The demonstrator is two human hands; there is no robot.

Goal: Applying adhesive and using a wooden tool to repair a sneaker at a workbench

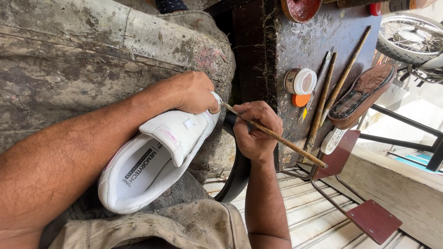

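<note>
A white sneaker (152, 161) lies across my lap on stained cloth, its opening and insole facing up. My left hand (194, 92) grips its toe end, fingers curled over the front edge. My right hand (256, 131) holds a thin wooden brush (286, 142) like a pen. The brush tip touches the sneaker's toe right beside my left fingers.
A dark, stained workbench (304, 41) carries a small tin with a white lid (300, 81), an orange cap (301, 99), several long sticks and tools (323, 106), a brown shoe sole (362, 94) and a red bowl (301, 8). Beyond are a motorcycle wheel (408, 39) and a red metal stand (374, 221).
</note>
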